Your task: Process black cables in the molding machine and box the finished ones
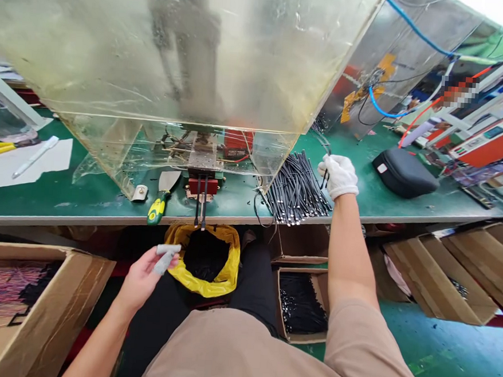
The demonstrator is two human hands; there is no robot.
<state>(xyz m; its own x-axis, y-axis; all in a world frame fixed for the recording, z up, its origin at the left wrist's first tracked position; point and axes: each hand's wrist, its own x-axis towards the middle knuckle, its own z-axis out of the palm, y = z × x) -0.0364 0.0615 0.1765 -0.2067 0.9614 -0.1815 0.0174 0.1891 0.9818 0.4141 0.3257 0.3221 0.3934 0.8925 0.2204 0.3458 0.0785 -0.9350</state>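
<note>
— what's nearest?
— the left hand (144, 276), half open, nothing visible in it; beyond, black cables (296, 191) heaped on the counter (242, 201)
— right hand (342, 176)?
— gloved, pinched round some cables; light, springy-looking, best held near the metal tips

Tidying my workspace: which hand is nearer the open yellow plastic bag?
Left. The left hand is by the yellow bag, at its left side; the white-gloved right hand is farther, beside the black cable pile.
</note>
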